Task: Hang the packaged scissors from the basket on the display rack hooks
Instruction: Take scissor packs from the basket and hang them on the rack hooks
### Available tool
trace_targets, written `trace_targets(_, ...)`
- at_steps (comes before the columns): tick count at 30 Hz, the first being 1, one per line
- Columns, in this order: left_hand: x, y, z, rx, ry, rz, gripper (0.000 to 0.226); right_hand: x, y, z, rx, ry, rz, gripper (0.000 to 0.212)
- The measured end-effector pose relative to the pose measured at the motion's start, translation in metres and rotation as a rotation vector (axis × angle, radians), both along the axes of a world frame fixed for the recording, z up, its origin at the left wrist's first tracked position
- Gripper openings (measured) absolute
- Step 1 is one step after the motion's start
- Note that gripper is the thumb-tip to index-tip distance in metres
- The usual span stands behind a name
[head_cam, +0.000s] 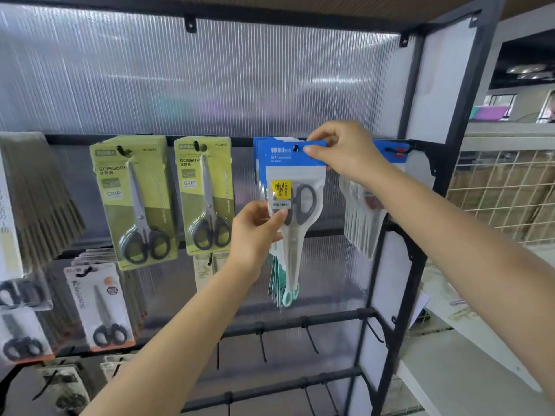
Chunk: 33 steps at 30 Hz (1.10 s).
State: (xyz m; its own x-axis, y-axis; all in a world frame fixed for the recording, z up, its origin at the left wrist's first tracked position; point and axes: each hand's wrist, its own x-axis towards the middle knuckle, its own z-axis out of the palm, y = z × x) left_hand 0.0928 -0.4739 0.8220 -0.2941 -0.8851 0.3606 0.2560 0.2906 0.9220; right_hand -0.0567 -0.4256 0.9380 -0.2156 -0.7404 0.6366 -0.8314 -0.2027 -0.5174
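A blue-topped pack of scissors (295,187) hangs at the front of a stack on a black hook (295,148) of the rack's upper bar. My right hand (345,151) pinches the pack's blue header beside the hang hole. My left hand (258,232) pinches the pack's lower left edge, near the yellow sticker. The basket is out of view.
Two green scissors packs (138,199) (205,199) hang to the left, and another blue-topped stack (390,154) hangs to the right. Orange-edged packs (102,307) fill the lower left. Bare black hooks (310,337) stick out of the lower bars. A wire grid panel (504,193) stands at right.
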Motion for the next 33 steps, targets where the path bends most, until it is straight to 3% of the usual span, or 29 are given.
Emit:
trace_targets(6,-0.005,-0.013,-0.007,0.039,-0.024,0.047,0.009,-0.003,-0.018,-0.010,-0.047,0.059,-0.052,0.010)
trace_targets(13,-0.017,-0.035,-0.002,0.063,-0.060,0.120,0.017,-0.002,-0.028,-0.024,-0.128,0.338,-0.168,0.018)
trace_targets(17,-0.022,-0.040,-0.003,0.047,-0.086,0.177,0.021,0.001,-0.030,-0.038,-0.109,0.500,-0.235,0.037)
trace_targets(22,-0.024,-0.040,-0.005,-0.038,-0.195,0.285,0.025,0.005,-0.030,-0.054,0.037,0.587,-0.296,0.053)
trace_targets(28,-0.012,-0.034,0.009,-0.062,-0.348,0.376,0.029,0.016,-0.013,-0.056,0.112,0.627,-0.348,0.058)
trace_targets(33,0.010,-0.024,0.021,-0.294,-0.523,0.432,0.028,0.039,0.023,-0.058,0.167,0.613,-0.427,0.058)
